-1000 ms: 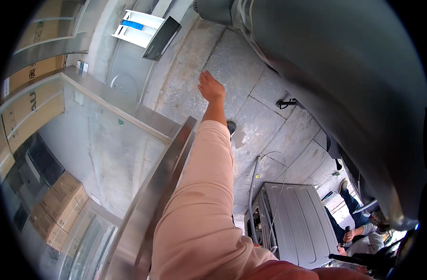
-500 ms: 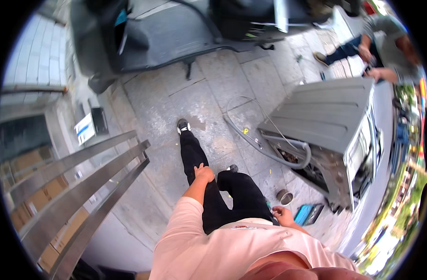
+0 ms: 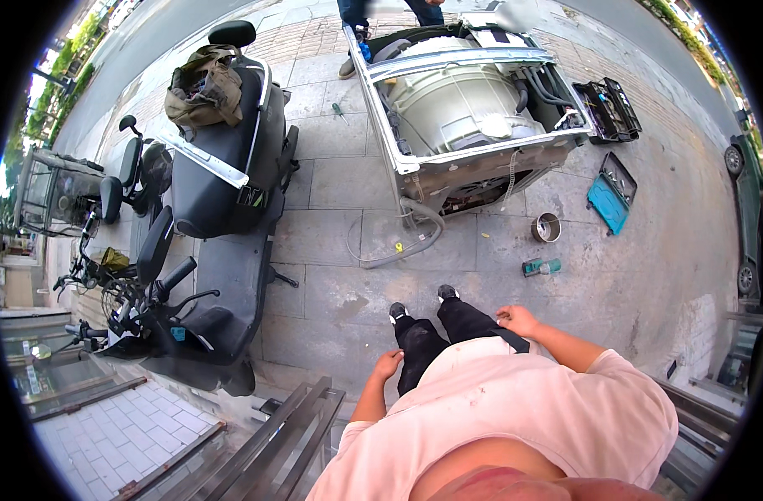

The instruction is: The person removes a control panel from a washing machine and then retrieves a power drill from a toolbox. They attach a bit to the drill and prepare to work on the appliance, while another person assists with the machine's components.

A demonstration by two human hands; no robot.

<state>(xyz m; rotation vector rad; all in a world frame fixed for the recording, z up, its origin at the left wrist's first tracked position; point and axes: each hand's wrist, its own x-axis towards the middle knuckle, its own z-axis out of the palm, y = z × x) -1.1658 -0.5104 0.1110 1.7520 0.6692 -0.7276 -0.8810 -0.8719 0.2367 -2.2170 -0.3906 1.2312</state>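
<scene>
My left hand (image 3: 388, 365) hangs beside my left thigh, its fingers loosely curled and nothing visible in them. Close to my waist, my right hand (image 3: 517, 321) is beside a dark strap-like piece (image 3: 511, 340) at my trousers; its fingers are slightly apart and no held object shows. In front of me stands a washing machine (image 3: 502, 171) without its top cover, its pale tub (image 3: 457, 100) exposed. A grey drain hose (image 3: 419, 242) curls on the paving at its base. A teal power tool (image 3: 541, 266) lies ahead of my right hand, near a round metal pot (image 3: 546, 227).
A scooter (image 3: 248, 284) with a cloth bag (image 3: 204, 88) and white metal strip (image 3: 202, 159) on its seat fills the left. Right of the machine lie a teal case (image 3: 611, 196) and black toolbox (image 3: 607, 108). Another person (image 3: 390, 10) stands behind it. Metal rails (image 3: 281, 442) are nearby.
My view has swung right, bringing the machine ahead of me and the scooter to my left. My feet are now close together. My left hand has left the thigh it was over.
</scene>
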